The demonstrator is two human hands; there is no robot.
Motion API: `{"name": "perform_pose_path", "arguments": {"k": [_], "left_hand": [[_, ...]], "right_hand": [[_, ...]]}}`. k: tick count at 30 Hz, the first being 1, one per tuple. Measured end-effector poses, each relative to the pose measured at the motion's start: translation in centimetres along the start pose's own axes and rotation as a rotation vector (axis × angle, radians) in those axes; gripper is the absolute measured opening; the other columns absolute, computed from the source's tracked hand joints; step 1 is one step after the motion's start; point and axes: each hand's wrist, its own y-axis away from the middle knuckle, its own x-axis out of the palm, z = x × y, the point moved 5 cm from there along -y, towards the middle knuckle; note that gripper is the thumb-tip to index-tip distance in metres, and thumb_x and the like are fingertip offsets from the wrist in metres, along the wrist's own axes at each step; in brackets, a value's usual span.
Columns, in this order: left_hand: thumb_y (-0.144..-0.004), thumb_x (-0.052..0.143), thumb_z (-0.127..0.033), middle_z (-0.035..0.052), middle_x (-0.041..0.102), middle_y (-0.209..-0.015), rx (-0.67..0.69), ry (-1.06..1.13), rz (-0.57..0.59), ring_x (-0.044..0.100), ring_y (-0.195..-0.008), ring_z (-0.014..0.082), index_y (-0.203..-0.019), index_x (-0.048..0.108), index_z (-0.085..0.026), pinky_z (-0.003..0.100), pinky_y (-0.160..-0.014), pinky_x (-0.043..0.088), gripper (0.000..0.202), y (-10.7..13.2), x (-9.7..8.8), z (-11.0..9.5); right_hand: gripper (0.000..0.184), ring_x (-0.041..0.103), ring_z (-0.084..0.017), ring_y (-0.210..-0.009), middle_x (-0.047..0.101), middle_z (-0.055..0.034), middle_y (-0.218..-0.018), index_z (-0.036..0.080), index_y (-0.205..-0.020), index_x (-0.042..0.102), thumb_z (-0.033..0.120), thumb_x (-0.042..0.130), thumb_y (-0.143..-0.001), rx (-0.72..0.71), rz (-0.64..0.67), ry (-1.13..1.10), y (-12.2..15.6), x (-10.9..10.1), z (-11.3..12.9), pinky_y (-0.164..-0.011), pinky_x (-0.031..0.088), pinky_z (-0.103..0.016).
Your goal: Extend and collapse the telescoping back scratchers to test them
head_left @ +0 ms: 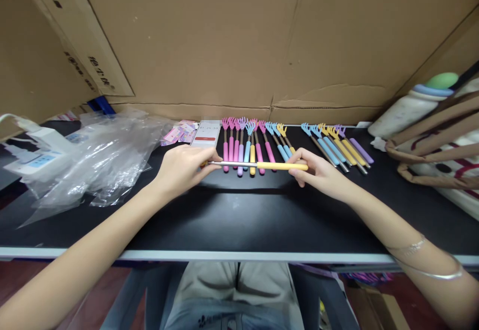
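Scratcher (269, 165) pinched at both ends.
Seems light, stiff; left hand (183, 169) grips slick rod, right hand (322, 174) the yellow handle, the surer hold.

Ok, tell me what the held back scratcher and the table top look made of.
The back scratcher, held between left hand and right hand: shaft thin, silvery, glinting, so likely polished metal; grip matte yellow, perhaps rubber or foam. The table top: smooth black, faintly reflective, probably laminate.
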Motion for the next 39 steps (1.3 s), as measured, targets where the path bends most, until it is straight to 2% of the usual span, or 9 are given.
{"name": "perform_pose_path", "arguments": {"k": [7, 20, 27, 34, 39], "left_hand": [[-0.088, 0.053, -0.04, -0.0034, 0.068, -0.069, 0.041, 0.025, -0.012, 0.062, -0.063, 0.0133, -0.08, 0.062, -0.023, 0.024, -0.059, 0.038, 0.02, 0.3, 0.3, 0.1], [-0.087, 0.055, -0.039, -0.0051, 0.067, -0.065, 0.066, 0.076, -0.046, 0.061, -0.06, 0.0112, -0.077, 0.062, -0.022, 0.021, -0.056, 0.037, 0.021, 0.3, 0.3, -0.5], [-0.086, 0.057, -0.036, -0.0051, 0.067, -0.066, 0.101, 0.065, -0.09, 0.061, -0.062, 0.0108, -0.076, 0.063, -0.022, 0.021, -0.057, 0.036, 0.017, 0.5, 0.4, -0.8], [-0.086, 0.057, -0.036, -0.0042, 0.066, -0.065, 0.113, 0.036, -0.065, 0.058, -0.058, 0.011, -0.075, 0.061, -0.022, 0.022, -0.055, 0.034, 0.018, 0.6, 0.7, -1.1], [-0.085, 0.058, -0.034, -0.0053, 0.065, -0.063, 0.13, 0.011, -0.095, 0.057, -0.057, 0.0108, -0.074, 0.061, -0.022, 0.022, -0.056, 0.034, 0.016, 0.7, 0.7, -1.7]], "right_hand": [[0.024, 0.047, -0.011, -0.05, 0.051, 0.0058, -0.054, 0.021, -0.089, 0.042, 0.045, 0.048, -0.089, -0.009, 0.047, 0.04, 0.1, 0.6, 0.0, -0.053, 0.036, -0.024], [0.027, 0.043, -0.009, -0.04, 0.046, 0.0092, -0.045, 0.021, -0.087, 0.038, 0.047, 0.042, -0.091, 0.035, 0.139, -0.096, 0.4, 1.3, -0.3, -0.048, 0.034, -0.022], [0.03, 0.043, -0.009, -0.041, 0.047, 0.0076, -0.046, 0.019, -0.087, 0.043, 0.048, 0.038, -0.093, 0.033, 0.215, -0.029, 0.4, 1.6, -0.2, -0.051, 0.035, -0.023], [0.035, 0.042, -0.009, -0.042, 0.044, 0.0075, -0.044, 0.018, -0.083, 0.046, 0.049, 0.035, -0.094, 0.042, 0.256, -0.053, 0.3, 1.9, 0.0, -0.052, 0.034, -0.024], [0.039, 0.039, -0.008, -0.041, 0.04, 0.008, -0.044, 0.018, -0.079, 0.046, 0.051, 0.033, -0.094, 0.051, 0.273, -0.093, 0.3, 2.1, -0.2, -0.051, 0.034, -0.023]]}}
